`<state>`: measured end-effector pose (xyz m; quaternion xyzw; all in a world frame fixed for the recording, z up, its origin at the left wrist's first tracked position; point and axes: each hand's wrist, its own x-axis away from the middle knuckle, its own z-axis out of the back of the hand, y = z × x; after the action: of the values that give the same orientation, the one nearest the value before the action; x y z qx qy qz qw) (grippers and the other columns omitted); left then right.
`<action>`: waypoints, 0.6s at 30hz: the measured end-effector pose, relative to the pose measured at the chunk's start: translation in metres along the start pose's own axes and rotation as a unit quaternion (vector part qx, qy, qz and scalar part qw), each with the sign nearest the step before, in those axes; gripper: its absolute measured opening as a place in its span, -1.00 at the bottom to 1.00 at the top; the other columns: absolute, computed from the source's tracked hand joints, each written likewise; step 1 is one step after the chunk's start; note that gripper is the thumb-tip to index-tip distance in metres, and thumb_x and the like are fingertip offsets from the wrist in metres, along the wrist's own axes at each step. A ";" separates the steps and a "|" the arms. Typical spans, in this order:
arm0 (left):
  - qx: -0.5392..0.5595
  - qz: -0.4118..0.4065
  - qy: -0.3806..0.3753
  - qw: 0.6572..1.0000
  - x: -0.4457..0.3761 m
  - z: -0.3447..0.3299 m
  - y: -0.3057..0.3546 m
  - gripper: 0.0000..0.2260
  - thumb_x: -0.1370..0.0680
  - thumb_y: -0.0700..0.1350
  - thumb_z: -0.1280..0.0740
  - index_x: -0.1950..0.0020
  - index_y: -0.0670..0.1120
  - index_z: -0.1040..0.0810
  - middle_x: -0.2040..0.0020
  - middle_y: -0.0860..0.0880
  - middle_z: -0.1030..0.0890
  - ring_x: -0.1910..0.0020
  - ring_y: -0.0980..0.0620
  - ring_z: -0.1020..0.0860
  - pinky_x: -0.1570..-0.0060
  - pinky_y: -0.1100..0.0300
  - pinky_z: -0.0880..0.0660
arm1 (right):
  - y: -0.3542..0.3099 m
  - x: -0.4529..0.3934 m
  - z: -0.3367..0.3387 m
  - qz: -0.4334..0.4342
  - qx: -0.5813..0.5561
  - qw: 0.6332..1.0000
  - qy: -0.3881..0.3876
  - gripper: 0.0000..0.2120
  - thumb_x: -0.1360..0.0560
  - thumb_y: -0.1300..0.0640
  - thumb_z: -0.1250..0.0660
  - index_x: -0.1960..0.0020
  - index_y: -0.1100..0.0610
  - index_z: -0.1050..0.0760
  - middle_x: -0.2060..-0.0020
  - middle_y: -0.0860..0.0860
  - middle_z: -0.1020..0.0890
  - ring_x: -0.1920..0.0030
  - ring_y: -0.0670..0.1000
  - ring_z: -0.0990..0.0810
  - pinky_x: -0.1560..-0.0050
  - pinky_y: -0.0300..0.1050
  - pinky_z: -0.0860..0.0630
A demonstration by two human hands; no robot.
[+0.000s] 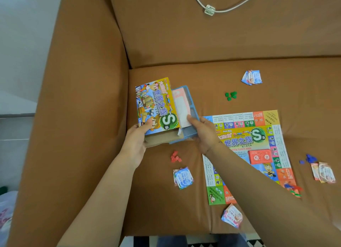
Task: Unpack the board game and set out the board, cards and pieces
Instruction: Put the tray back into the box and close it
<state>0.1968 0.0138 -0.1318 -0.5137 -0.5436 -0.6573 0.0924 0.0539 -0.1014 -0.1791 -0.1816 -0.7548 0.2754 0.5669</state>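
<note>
On sofa [166, 200], box [156, 106] between hands

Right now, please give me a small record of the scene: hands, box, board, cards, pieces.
left hand: holds the game box at its open end
right hand: holds the blue tray, partly out of the box
board: flat on the sofa, red deck on it
cards: four small piles around the board
pieces: green, red, blue heaps
</note>
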 end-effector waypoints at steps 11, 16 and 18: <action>-0.035 -0.067 0.073 0.994 -0.001 -0.014 0.019 -0.65 -0.53 -0.03 -0.38 -0.27 -0.08 -0.44 -0.12 -0.06 -0.64 -0.13 -0.08 -0.60 -0.22 -0.15 -0.48 | -0.036 0.063 0.081 -0.001 -0.016 0.998 -0.062 -0.72 -0.53 0.19 -0.29 -0.22 0.24 -0.52 -0.10 0.13 -0.65 0.01 0.04 -0.66 0.12 -0.15 -0.62; -0.036 -0.062 0.040 0.997 0.011 -0.033 0.013 -0.67 -0.55 -0.04 -0.35 -0.29 -0.05 -0.45 -0.13 -0.07 -0.64 -0.03 -0.08 -0.64 -0.08 -0.07 -0.57 | -0.037 0.100 0.091 -0.048 0.074 0.976 -0.197 -0.71 -0.45 0.17 -0.39 -0.14 0.24 -0.59 -0.07 0.17 -0.65 -0.01 0.09 -0.63 0.04 -0.15 -0.57; -0.026 -0.030 0.028 0.999 0.017 -0.039 0.009 -0.68 -0.55 -0.01 -0.35 -0.27 -0.04 -0.45 -0.06 -0.08 -0.66 0.12 -0.09 -0.67 0.19 0.03 -0.63 | -0.037 0.105 0.089 -0.067 0.117 0.967 -0.217 -0.70 -0.43 0.17 -0.42 -0.14 0.23 -0.59 -0.07 0.18 -0.65 0.00 0.10 -0.63 0.04 -0.13 -0.56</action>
<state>0.1721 -0.0140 -0.1084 -0.4807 -0.5385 -0.6881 0.0742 -0.0601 -0.0877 -0.0951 0.0008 -0.8328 0.3563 0.4236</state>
